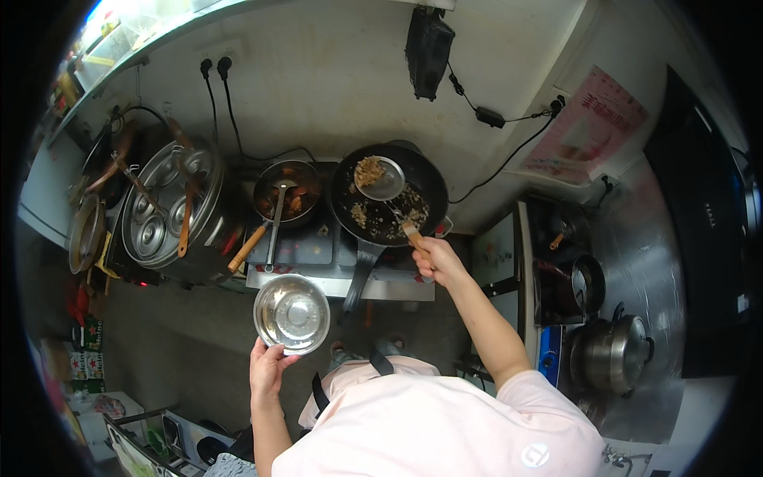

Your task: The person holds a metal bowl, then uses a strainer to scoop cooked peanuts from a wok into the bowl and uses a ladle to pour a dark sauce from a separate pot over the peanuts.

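My right hand (438, 257) grips the wooden handle of a round metal skimmer (390, 180), held over a black wok (430, 161). Brown chopped food (369, 171) lies heaped at the left side of the skimmer. More browned bits (412, 206) are scattered across the wok below it. In my left hand (267, 365) is a shiny stainless steel bowl (280, 298), pinched at its near rim. No food shows in the bowl, and it hangs over the floor in front of the cooktop. The wok's black handle (359, 277) points towards me.
Left of the wok, a saucepan (255, 244) of dark liquid holds a metal ladle (280, 217). A large steel pot (223, 229) with several round inserts stands farther left. At right, a lidded pot (620, 352) sits on a counter by a blue-fronted portable stove (549, 356).
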`<state>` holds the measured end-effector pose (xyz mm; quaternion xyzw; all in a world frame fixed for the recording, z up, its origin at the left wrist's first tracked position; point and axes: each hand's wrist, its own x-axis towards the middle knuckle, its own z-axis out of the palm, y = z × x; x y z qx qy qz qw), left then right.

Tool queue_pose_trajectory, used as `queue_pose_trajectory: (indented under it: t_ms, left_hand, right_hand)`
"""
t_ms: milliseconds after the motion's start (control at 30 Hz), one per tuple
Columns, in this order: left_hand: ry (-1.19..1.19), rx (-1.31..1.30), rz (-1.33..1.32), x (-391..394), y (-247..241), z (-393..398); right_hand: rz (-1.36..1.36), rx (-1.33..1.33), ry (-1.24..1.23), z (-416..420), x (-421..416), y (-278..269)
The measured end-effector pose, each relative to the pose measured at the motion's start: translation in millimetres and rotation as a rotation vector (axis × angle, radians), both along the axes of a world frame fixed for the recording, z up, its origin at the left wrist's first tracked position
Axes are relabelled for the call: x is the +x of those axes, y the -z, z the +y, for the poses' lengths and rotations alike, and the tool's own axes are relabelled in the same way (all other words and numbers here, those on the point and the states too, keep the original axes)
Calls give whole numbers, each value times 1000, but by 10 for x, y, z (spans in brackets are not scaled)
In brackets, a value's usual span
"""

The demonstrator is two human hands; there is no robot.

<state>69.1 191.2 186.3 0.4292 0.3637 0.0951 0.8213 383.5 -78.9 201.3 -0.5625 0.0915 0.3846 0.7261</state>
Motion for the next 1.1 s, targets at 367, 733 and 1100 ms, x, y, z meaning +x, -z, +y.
queue_pose_trajectory:
  t_ms: [367, 733, 1100]
  left_hand:
    - [195, 118, 22, 926, -147, 67]
    - [278, 164, 37, 1542, -268, -29]
    - [322, 170, -23, 1935, -208, -132]
  right_hand:
    - [-113, -161, -33, -247, 3, -83]
    - [-100, -219, -60, -843, -301, -342]
    - [-177, -274, -37, -943, -315, -188]
